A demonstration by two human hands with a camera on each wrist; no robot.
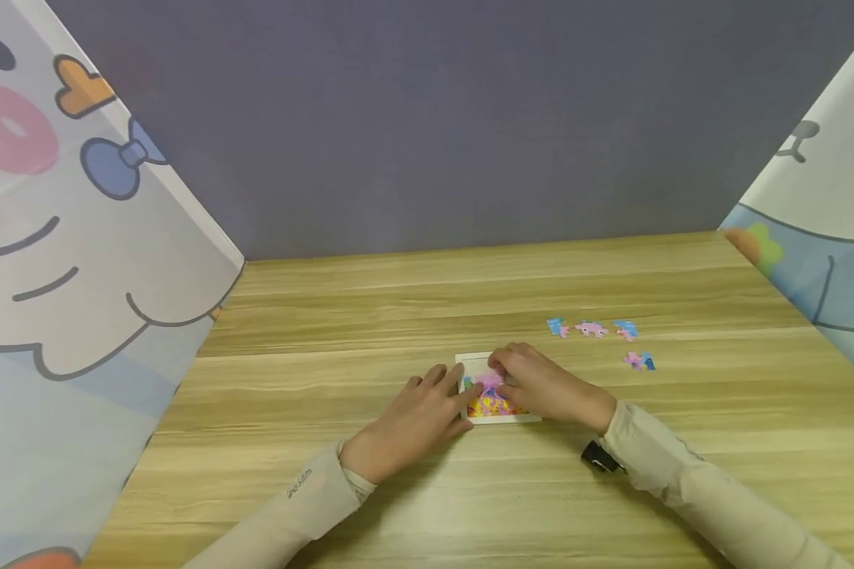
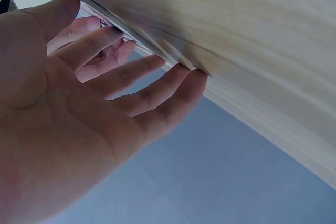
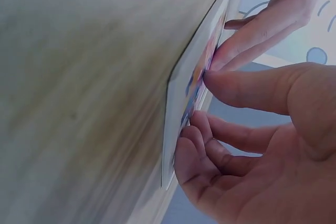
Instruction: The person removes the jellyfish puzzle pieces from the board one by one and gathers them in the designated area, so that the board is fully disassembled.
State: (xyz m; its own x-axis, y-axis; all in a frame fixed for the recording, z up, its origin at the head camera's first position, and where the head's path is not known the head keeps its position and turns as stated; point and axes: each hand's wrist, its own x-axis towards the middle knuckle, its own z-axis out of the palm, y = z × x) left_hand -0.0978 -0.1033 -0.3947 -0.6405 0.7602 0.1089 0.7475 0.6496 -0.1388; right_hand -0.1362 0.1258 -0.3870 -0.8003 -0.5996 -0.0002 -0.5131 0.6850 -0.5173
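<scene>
A small jigsaw puzzle in a white frame tray [image 1: 505, 420] lies on the table, its lower part filled with yellow and pink pieces. My left hand [image 1: 421, 417] lies along the tray's left side with fingers extended, the index reaching over onto the picture. From the right, my right hand [image 1: 541, 386] bends its fingers and thumb over the tray, holding a pink puzzle piece [image 1: 489, 381] low against the picture. In the right wrist view the right thumb [image 3: 247, 90] and curled fingertips touch the picture side, partly hiding the piece.
Loose puzzle pieces lie to the right of the tray: a blue and pink one [image 1: 558, 327], a pink one [image 1: 592, 329], another blue and pink one [image 1: 625, 329] and one nearer [image 1: 639, 361]. A grey partition [image 1: 470, 126] stands behind the wooden table [image 1: 313, 316].
</scene>
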